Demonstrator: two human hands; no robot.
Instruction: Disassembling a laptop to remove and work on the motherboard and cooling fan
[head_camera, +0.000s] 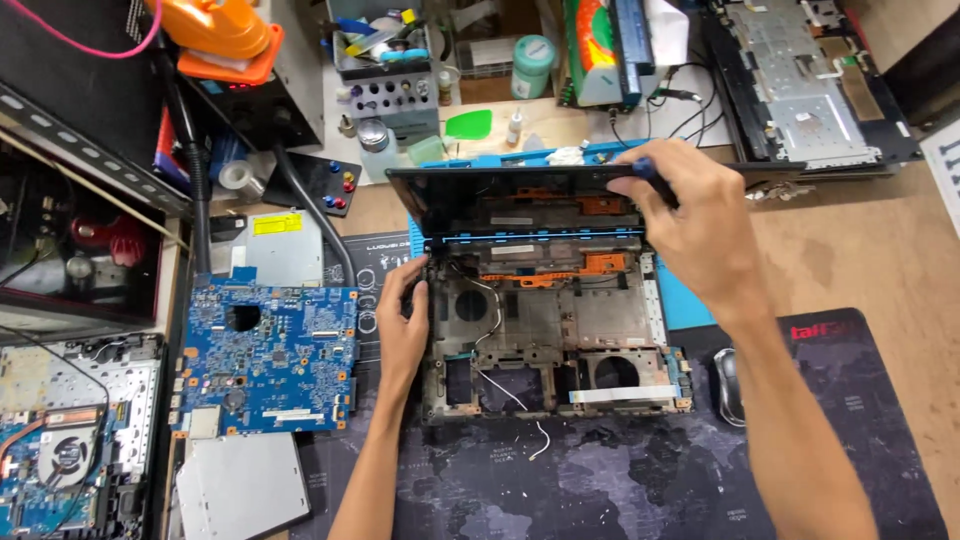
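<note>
Teardown looked well along: blue circuit board (268, 358) already out, lying left of the gutted laptop base (555, 340). Left hand (402, 325) clamped the base's left edge; right hand (690, 225) pinched the screen lid's (500, 200) top edge, lid still attached.

Hidden and cut off

Your right hand (690, 225) covered the lid's (500, 195) right corner and most of the blue-handled tool (643, 167); your left hand's (402, 325) fingertips vanished behind the base (555, 340); the cooler board (60, 450) ran off-frame.
</note>
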